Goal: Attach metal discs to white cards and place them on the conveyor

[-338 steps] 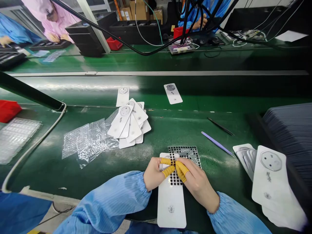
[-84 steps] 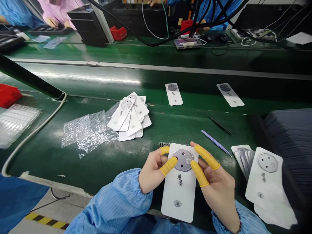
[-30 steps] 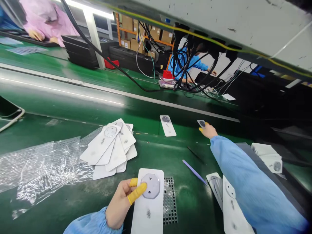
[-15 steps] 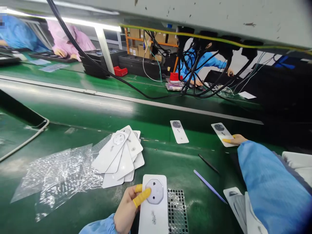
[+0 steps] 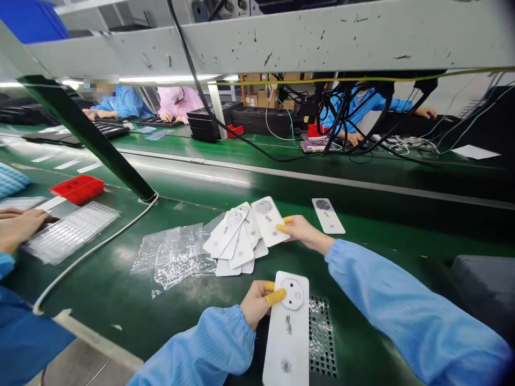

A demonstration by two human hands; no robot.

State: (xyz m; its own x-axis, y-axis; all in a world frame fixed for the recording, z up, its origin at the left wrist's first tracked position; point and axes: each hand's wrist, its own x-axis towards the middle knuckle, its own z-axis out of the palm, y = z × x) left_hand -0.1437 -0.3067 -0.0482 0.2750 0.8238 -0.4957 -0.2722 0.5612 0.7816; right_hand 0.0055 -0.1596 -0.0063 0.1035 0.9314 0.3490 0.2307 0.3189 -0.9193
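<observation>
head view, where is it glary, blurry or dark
In the head view, glints dot the plastic film and a pale streak crosses the green worktop; also in the head view, the right sleeve softens toward the lower corner, and the far right edge falls dark.

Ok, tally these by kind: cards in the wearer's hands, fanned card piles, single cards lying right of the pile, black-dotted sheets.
Cards in hand: 2 (lower card in the left hand, upper card in the right hand)
Fanned pile: 1, its overlapping cards not counted
Single lying card: 1
Black-dotted sheet: 1
Total: 5
</observation>
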